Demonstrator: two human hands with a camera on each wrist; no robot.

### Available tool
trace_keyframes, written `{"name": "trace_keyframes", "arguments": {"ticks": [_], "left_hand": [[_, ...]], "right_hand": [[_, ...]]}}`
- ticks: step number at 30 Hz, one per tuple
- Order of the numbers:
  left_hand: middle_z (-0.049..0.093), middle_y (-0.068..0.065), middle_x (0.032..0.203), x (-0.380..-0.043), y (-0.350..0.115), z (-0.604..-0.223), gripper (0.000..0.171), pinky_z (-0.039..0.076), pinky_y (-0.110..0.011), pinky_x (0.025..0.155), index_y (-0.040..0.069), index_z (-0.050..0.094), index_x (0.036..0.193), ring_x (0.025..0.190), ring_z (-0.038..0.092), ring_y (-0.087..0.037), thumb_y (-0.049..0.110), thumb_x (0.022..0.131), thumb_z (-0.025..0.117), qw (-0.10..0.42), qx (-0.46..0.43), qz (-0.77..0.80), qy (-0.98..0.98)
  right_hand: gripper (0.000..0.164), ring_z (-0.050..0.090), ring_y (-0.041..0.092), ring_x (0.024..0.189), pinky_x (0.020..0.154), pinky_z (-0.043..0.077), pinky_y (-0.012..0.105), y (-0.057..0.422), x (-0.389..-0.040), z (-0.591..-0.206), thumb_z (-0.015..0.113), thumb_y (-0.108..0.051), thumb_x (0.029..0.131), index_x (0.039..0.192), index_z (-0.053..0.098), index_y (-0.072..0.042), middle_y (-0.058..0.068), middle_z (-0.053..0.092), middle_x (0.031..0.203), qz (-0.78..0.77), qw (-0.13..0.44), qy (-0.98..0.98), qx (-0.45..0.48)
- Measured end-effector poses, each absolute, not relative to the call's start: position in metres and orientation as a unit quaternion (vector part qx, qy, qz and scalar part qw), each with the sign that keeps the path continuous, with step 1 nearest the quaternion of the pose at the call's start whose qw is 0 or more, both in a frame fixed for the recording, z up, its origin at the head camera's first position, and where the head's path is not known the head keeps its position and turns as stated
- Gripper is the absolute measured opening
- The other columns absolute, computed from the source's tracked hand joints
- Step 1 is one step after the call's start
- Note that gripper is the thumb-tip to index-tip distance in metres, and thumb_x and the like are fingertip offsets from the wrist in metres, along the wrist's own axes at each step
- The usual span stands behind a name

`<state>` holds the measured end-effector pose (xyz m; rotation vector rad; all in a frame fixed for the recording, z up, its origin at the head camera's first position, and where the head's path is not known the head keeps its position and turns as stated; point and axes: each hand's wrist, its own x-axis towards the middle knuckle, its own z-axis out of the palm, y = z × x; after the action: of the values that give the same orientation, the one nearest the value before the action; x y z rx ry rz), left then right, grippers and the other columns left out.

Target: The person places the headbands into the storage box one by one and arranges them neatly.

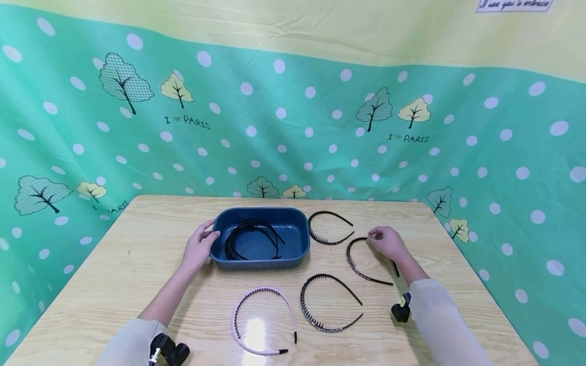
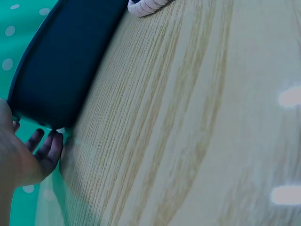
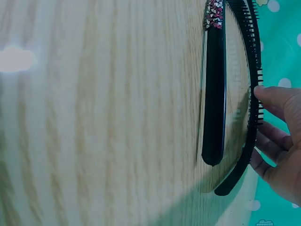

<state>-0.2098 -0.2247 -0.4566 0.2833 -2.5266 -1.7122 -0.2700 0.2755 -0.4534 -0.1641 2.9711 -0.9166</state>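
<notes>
At the left end of a dark blue plastic basin (image 1: 270, 264), my left hand (image 1: 199, 246) holds the rim, its thumb over the edge and the other fingers low along the outside in the left wrist view. Black toothed headbands (image 1: 232, 244) lie stacked inside the basin. My right hand (image 1: 388, 243) pinches the far arm of a black headband with pinkish rhinestones (image 3: 215, 14), thumb on one side and fingers on the other. Its open ends point right, toward my wrist, in the head view.
Beside the basin's right end lies another black headband (image 1: 316, 235). Nearer the front are a black one with silvery stones (image 1: 305, 309) and a pale pink one (image 1: 236, 315). A patterned green cloth (image 1: 293, 127) hangs behind the wooden table (image 1: 151, 244).
</notes>
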Motion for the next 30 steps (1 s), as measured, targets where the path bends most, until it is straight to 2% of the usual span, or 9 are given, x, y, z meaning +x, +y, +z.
{"name": "trace_keyframes", "arguments": {"ticks": [9,22,30], "left_hand": [[0.051,-0.021,0.129,-0.2105,-0.2248,-0.4554,0.05,0.043,-0.021,0.079,0.021,0.035,0.145,0.114,0.051,-0.03,0.034,0.097,0.046,0.033,0.094,-0.559,-0.823],[0.051,-0.021,0.13,-0.2109,-0.2253,-0.4563,0.051,0.043,-0.03,0.087,0.02,0.034,0.145,0.117,0.05,-0.031,0.034,0.098,0.046,0.033,0.092,-0.555,-0.826],[0.05,-0.021,0.13,-0.2099,-0.2257,-0.4569,0.051,0.043,-0.026,0.084,0.02,0.035,0.145,0.116,0.05,-0.03,0.033,0.097,0.046,0.033,0.093,-0.558,-0.824]], "right_hand": [[0.023,0.055,0.027,0.087,0.074,0.046,0.041,0.2789,-0.2732,-0.4583,0.063,-0.016,0.087,0.104,0.068,-0.001,0.017,0.058,0.094,-0.266,-0.002,0.961,-0.077],[0.022,0.056,0.028,0.089,0.075,0.046,0.042,0.2796,-0.2698,-0.4555,0.06,-0.016,0.089,0.106,0.068,-0.003,0.016,0.058,0.098,-0.263,0.007,0.962,-0.069],[0.023,0.055,0.027,0.086,0.069,0.045,0.036,0.2811,-0.2678,-0.4504,0.061,-0.016,0.09,0.107,0.067,-0.003,0.016,0.058,0.096,-0.271,0.01,0.961,-0.057]]}}
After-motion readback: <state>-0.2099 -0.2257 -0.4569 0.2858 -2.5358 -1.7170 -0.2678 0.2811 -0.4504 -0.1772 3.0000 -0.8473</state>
